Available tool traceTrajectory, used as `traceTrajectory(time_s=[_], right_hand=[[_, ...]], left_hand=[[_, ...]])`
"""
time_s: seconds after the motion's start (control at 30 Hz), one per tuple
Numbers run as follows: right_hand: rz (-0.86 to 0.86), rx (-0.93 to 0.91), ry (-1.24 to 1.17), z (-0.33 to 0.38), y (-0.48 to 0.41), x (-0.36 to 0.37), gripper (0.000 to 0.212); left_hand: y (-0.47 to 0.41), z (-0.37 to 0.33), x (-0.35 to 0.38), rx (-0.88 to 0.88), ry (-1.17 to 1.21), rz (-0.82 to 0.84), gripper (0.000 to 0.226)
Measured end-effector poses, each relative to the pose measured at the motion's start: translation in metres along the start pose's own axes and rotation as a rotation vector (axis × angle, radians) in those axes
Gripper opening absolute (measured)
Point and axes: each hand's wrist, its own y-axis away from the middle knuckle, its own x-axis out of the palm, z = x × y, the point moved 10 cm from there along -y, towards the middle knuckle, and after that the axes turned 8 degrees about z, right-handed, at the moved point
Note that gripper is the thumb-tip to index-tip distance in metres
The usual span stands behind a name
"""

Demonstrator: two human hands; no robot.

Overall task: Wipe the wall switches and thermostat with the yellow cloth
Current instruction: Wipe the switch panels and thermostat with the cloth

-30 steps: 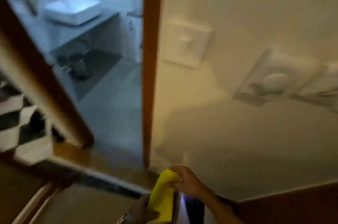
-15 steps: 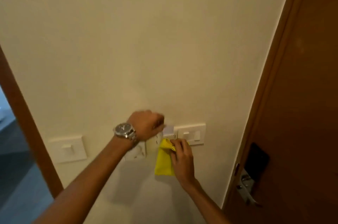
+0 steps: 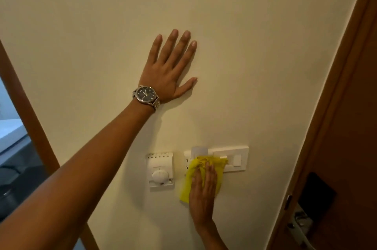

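My right hand (image 3: pixel 203 192) presses the yellow cloth (image 3: pixel 206 165) flat against the cream wall, over the left part of a white switch plate (image 3: pixel 234 158). The plate's right rocker stays uncovered. Left of the cloth sits the white thermostat (image 3: pixel 160 169) with a round dial, untouched. My left hand (image 3: pixel 169 68), with a metal wristwatch (image 3: pixel 145 94), lies flat on the bare wall well above the switches, fingers spread, holding nothing.
A brown wooden door (image 3: pixel 346 147) with a dark lock panel and metal handle (image 3: pixel 299 227) stands at the right. At the left a brown door frame (image 3: pixel 30 111) borders an opening to a tiled room.
My left hand rose from the switch plate to rest flat higher on the wall, which bared the thermostat. My right hand flattened the cloth over the plate. The view moved closer.
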Motion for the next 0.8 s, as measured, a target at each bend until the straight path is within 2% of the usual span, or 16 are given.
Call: traceTrajectory(time_s=[0.1, 0.17, 0.33, 0.53, 0.7, 0.8], right_hand=[[0.05, -0.181, 0.158, -0.005, 0.015, 0.018, 0.057], [0.051, -0.233, 0.208, -0.005, 0.007, 0.021, 0.061], [0.038, -0.329, 0.276, -0.009, 0.0, 0.03, 0.062], [0.108, -0.423, 0.339, -0.012, 0.014, 0.03, 0.066], [0.022, -0.479, 0.28, 0.007, -0.017, 0.027, 0.071], [0.028, -0.537, 0.339, 0.003, 0.001, 0.034, 0.072]], left_hand=[[0.003, 0.0, 0.001, -0.007, -0.008, -0.021, 0.081], [0.003, 0.0, -0.001, -0.016, -0.011, -0.015, 0.08], [0.003, 0.003, 0.0, -0.03, -0.041, -0.027, 0.08], [0.0, 0.001, -0.004, -0.029, -0.043, -0.016, 0.081], [0.001, 0.001, 0.0, -0.025, -0.079, -0.028, 0.082], [0.002, 0.002, 0.001, -0.025, -0.078, -0.019, 0.082]])
